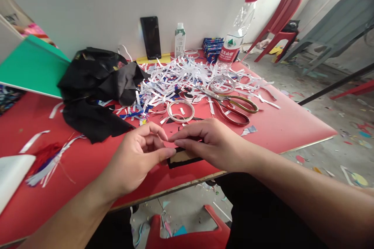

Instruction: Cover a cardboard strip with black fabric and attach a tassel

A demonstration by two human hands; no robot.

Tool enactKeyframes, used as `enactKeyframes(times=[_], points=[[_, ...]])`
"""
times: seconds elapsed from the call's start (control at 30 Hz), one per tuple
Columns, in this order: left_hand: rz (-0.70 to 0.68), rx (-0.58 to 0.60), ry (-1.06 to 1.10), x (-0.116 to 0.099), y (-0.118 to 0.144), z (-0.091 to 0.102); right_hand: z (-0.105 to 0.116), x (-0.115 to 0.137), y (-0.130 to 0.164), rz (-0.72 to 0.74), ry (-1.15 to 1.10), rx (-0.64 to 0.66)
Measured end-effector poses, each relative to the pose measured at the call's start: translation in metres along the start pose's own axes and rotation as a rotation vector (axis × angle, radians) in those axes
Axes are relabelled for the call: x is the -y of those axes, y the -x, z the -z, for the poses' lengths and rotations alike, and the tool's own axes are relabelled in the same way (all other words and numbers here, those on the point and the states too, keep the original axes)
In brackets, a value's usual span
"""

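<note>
Near the table's front edge, my two hands meet over a small flat tan piece with a black border [183, 157]. My left hand [138, 157] is closed at its left corner, thumb pressed on the edge and fingers curled. Across its top lies my right hand [214, 144], fingers bent and thumb pinching the upper edge. The fingers hide part of the piece. Just beyond them are a roll of clear tape [180, 111] and scissors with red and olive handles [230, 105]. Black cloth [96, 81] lies crumpled to the left.
The red table [280, 124] carries a heap of white paper strips [181, 74]. Against the wall stand a phone [151, 38], a small bottle [180, 41] and a water bottle [232, 39]. A green board [32, 66] is at left, a red stool [187, 237] below.
</note>
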State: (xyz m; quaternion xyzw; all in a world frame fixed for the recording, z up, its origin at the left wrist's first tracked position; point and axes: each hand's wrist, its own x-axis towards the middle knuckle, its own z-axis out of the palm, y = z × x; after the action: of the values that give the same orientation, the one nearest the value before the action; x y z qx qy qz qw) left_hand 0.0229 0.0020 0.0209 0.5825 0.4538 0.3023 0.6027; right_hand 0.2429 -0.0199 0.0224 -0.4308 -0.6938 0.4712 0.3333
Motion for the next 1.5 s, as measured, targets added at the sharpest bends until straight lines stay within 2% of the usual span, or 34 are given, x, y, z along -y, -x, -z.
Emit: enactKeyframes(times=[0.07,0.2,0.3,0.4,0.47,0.53,0.63,0.7,0.8,0.93,1.07,1.13,1.2,1.27,1.37,1.43,1.5], points=[[0.009,-0.016,0.04,0.003,0.001,-0.002,-0.004,0.002,0.001,0.002,-0.007,-0.029],[-0.014,-0.02,0.172,0.01,0.0,-0.002,-0.006,-0.001,-0.002,-0.046,-0.209,-0.052],[-0.05,0.033,0.294,0.013,0.0,0.0,-0.004,-0.001,-0.005,-0.072,-0.324,-0.12],[-0.085,0.143,0.211,0.013,0.003,0.001,-0.005,0.002,-0.005,-0.048,-0.347,-0.17],[-0.12,0.157,0.077,0.013,0.006,-0.002,-0.007,0.003,-0.004,-0.03,-0.33,-0.168],[-0.159,0.088,-0.06,0.013,0.009,-0.008,-0.01,0.004,-0.003,-0.019,-0.278,-0.186],[-0.252,-0.094,-0.23,0.015,0.013,-0.018,-0.017,0.006,-0.003,-0.001,-0.222,-0.239],[-0.312,-0.184,-0.303,0.016,0.016,-0.023,-0.023,0.007,-0.002,-0.003,-0.244,-0.262],[-0.362,-0.261,-0.348,0.015,0.018,-0.026,-0.031,0.007,-0.002,-0.018,-0.28,-0.306],[-0.337,-0.279,-0.242,0.019,0.018,-0.026,-0.037,0.002,-0.003,-0.006,-0.304,-0.343],[-0.292,-0.194,0.155,0.029,0.012,-0.03,-0.037,0.001,-0.004,0.051,-0.272,-0.346],[-0.269,-0.173,0.272,0.031,0.009,-0.033,-0.037,0.002,-0.004,0.075,-0.234,-0.355],[-0.228,-0.194,0.25,0.032,0.008,-0.035,-0.037,0.001,-0.005,0.092,-0.209,-0.349],[-0.217,-0.214,0.135,0.03,0.007,-0.034,-0.038,-0.001,-0.007,0.099,-0.19,-0.344],[-0.317,-0.233,-0.054,0.024,0.0,-0.026,-0.035,-0.005,-0.014,0.069,-0.249,-0.339],[-0.394,-0.28,-0.115,0.023,-0.014,-0.021,-0.026,-0.006,-0.025,0.027,-0.387,-0.32],[-0.397,-0.389,-0.059,0.024,-0.04,-0.019,-0.012,-0.009,-0.043,-0.032,-0.53,-0.292]])
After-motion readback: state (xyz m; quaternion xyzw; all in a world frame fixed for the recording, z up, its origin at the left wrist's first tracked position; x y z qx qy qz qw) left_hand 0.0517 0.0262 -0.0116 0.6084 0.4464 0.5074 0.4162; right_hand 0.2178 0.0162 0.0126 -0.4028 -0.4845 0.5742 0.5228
